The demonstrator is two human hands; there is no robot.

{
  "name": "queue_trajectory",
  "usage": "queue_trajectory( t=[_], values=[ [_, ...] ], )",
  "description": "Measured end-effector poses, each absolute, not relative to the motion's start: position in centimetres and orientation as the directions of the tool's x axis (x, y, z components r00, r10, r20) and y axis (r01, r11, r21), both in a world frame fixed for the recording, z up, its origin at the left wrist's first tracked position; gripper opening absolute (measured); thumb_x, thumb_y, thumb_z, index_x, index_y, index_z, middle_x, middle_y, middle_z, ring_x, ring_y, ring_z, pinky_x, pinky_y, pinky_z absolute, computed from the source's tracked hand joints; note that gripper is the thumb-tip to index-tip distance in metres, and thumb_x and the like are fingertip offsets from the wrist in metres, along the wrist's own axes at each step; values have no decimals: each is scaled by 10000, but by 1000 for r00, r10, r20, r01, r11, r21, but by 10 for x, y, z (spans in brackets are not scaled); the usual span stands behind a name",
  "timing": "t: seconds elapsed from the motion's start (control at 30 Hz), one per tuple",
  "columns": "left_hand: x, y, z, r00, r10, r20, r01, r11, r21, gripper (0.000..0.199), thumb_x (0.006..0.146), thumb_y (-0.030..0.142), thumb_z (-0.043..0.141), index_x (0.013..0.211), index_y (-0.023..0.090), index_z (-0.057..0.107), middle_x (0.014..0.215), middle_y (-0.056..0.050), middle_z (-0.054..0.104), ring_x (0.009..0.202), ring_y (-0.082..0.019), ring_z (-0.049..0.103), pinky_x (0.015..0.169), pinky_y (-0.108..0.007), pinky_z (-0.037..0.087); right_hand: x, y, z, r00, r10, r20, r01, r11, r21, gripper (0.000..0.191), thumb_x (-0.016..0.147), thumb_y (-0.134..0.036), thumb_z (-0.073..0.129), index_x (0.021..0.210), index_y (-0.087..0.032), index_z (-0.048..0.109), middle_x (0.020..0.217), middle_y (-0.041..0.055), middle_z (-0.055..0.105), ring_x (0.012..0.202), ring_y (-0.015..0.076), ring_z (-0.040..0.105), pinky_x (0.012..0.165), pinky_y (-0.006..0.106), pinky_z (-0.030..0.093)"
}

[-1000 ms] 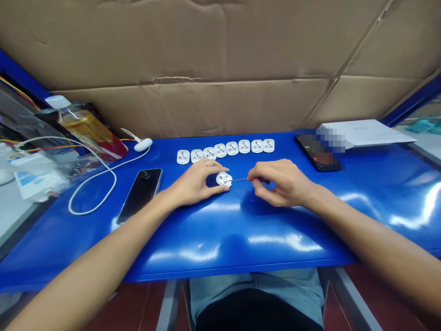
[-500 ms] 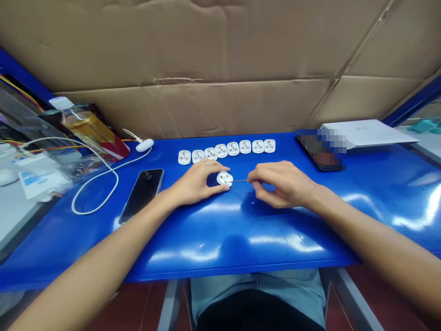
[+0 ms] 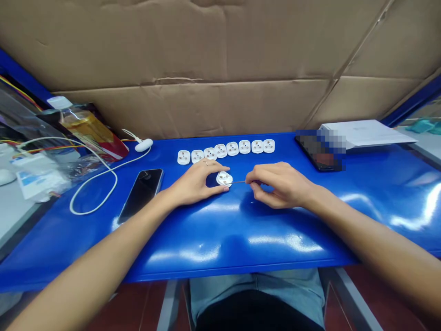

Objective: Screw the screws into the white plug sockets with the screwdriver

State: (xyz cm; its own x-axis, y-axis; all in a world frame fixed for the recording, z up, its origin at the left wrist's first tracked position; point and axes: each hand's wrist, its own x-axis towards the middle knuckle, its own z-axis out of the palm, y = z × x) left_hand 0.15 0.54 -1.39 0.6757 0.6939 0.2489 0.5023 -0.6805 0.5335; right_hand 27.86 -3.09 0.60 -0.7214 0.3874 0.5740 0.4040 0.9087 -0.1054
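Observation:
My left hand point(image 3: 200, 181) grips a small white plug housing point(image 3: 223, 178) between thumb and fingers, just above the blue tabletop. Metal contacts show on the upward face of the plug housing. To its right, my right hand point(image 3: 275, 184) is closed in a pinch around a thin stiff rod or wire point(image 3: 238, 182). The rod's far tip meets the near right edge of the housing; whether it goes inside cannot be made out. Beyond my hands, several similar white plug housings point(image 3: 232, 148) lie face up in a row.
A phone point(image 3: 142, 193) and a white cable point(image 3: 110, 170) lie left, with a tilted drink bottle point(image 3: 90, 131) behind. At right sit a dark phone-like device point(image 3: 315, 154), partly pixelated, and a white box point(image 3: 367, 133). Cardboard point(image 3: 220, 59) walls the back of the blue table point(image 3: 223, 248).
My right hand has shifted slightly left, toward the plug housing, with the rod in its pinch. My left hand keeps its hold with almost no movement.

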Motion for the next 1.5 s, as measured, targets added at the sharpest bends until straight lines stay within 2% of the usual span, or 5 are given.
queue_trajectory(
  t=[0.2,0.37,0.6,1.27,1.5],
  values=[
    [1,4,-6,620,722,306,451,-648,614,590,867,530,836,1368,245,710,1363,-98,719,1290,-302,642,1137,-481,498,281,-31,8,-667,373,645,433,898,-73,167,922,-97,552,1010,-215,631,802,1,729,636,140,642,581,273,455],
    [2,5,0,581,766,274,311,-520,795,325,908,449,814,1165,250,812,1202,-72,791,1152,-265,714,1013,-419,570,278,-36,12,-548,347,761,482,875,-52,185,912,-87,570,988,-246,626,749,-19,734,620,143,670,576,264,502],
    [4,3,5,547,808,219,196,-378,905,253,901,427,818,993,192,841,1008,-80,838,938,-246,789,881,-374,638,278,-37,13,-517,324,792,434,897,-84,208,897,-67,579,1005,-237,630,749,-22,723,605,130,651,558,245,495],
    [1,1,5,556,768,319,289,-538,792,203,918,410,812,1001,234,871,934,-63,835,897,-245,753,862,-394,588,277,-36,14,-589,335,735,456,889,-40,173,922,-92,562,1012,-226,623,765,-10,730,619,137,653,563,256,462],
    [0,1,-2,559,686,467,458,-724,516,189,988,375,727,1061,264,861,984,-59,818,939,-237,729,867,-400,570,278,-34,12,-609,426,669,512,856,-80,106,976,-143,576,1019,-217,638,784,-11,750,639,139,681,579,259,448]
  ],
)
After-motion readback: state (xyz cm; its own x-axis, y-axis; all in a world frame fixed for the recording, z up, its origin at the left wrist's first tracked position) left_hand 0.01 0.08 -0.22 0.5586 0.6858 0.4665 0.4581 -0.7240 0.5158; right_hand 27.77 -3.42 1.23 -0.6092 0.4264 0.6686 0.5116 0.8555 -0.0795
